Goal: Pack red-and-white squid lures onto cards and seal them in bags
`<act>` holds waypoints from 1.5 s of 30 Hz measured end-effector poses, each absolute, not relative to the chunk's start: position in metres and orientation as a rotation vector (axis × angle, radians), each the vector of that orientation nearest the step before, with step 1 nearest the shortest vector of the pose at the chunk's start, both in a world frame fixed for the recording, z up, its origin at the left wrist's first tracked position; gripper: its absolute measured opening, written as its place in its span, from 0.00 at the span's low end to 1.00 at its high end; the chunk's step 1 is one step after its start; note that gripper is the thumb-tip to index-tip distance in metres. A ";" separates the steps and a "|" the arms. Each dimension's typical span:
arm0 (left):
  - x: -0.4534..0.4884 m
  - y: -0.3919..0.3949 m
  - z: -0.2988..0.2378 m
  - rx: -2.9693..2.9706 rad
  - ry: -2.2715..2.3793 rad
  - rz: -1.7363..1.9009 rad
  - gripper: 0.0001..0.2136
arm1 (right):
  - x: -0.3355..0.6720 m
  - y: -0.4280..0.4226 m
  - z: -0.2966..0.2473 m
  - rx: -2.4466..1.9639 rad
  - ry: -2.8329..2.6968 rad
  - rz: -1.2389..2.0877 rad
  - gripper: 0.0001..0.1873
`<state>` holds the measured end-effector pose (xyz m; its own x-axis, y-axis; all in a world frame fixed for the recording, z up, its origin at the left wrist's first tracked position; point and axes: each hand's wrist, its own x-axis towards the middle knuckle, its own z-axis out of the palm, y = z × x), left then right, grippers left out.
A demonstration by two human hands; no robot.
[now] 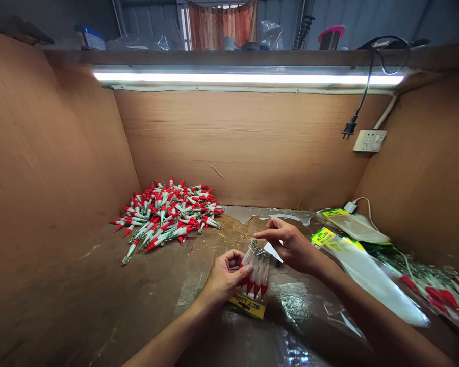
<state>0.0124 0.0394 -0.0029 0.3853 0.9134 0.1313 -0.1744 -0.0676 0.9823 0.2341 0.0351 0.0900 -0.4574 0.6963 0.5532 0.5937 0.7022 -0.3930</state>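
My left hand (225, 275) grips a clear plastic bag of squid jigs (259, 275) between thumb and fingers. Inside, several red-and-white jigs lie side by side, red ends toward me and hooks away. The bag's yellow header card (247, 305) hangs at the near end and reads upside down. My right hand (286, 242) is at the far, hooked end, its index fingertip at the bag's edge and its other fingers curled. Its thumb is mostly hidden, so what it pinches is unclear. A small white piece (273, 252) shows beneath that hand.
A heap of loose squid jigs (172, 214) lies back left. Flat bags with yellow headers (344, 250) lie on the right, beside packed red-and-white jigs (439, 293). A black plug (350, 126) hangs near a wall socket (370, 140). Wooden panels (229, 148) enclose the table under a lamp (248, 78).
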 end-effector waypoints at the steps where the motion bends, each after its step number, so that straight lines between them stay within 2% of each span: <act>1: 0.012 0.039 -0.003 1.345 0.762 1.062 0.17 | 0.233 0.034 0.091 -0.992 -2.181 0.187 0.16; 4: 0.012 0.039 -0.002 1.380 0.809 1.106 0.17 | 0.230 0.029 0.094 -1.021 -2.147 0.199 0.09; 11: 0.012 0.033 0.007 1.436 0.854 1.159 0.15 | 0.225 0.029 0.086 -1.134 -2.078 0.282 0.06; 16: 0.014 0.030 0.010 1.478 0.924 1.170 0.14 | 0.218 0.028 0.078 -1.122 -2.004 0.222 0.02; 24: 0.011 0.033 0.007 1.570 0.995 1.198 0.11 | 0.206 0.021 0.075 -1.002 -2.035 0.177 0.04; 32: 0.009 0.039 0.001 1.504 0.951 1.176 0.11 | 0.208 0.028 0.068 -1.161 -1.926 0.242 0.05; 39: 0.011 0.035 0.003 1.585 1.000 1.207 0.10 | 0.202 0.025 0.065 -1.175 -1.902 0.197 0.02; 45: 0.012 0.033 0.005 1.604 1.007 1.228 0.09 | 0.199 0.022 0.060 -1.100 -1.973 0.195 0.04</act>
